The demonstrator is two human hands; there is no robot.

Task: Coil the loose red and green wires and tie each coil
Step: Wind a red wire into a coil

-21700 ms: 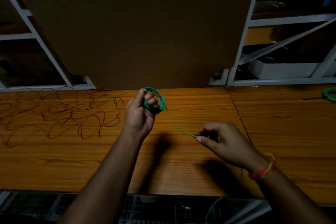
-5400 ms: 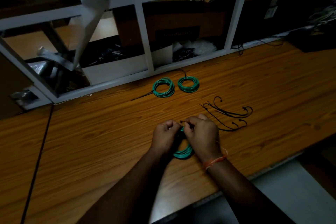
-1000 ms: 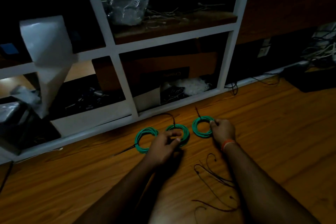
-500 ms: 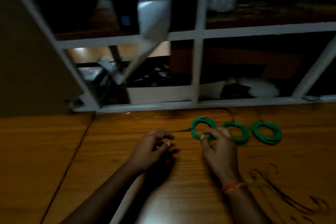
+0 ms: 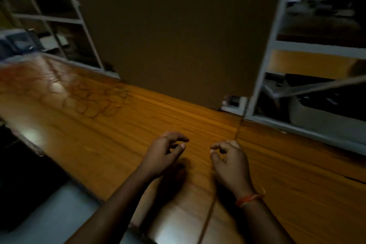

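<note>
Green coils gone from view, both hands loosely curled, empty

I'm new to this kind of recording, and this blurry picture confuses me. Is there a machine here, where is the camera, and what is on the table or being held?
There is no machine. These are a person's two bare hands, filmed by a wide-angle camera worn on the head, looking forward and down. The left hand and right hand hover over a wooden table, fingers loosely curled. The left holds nothing. A thin strand runs from under the right hand to the near edge; whether that hand pinches it is too blurred to tell. At the far left lies a tangle of loose red wires, not yet coiled. Behind stand a brown board and a grey shelf frame.
</note>
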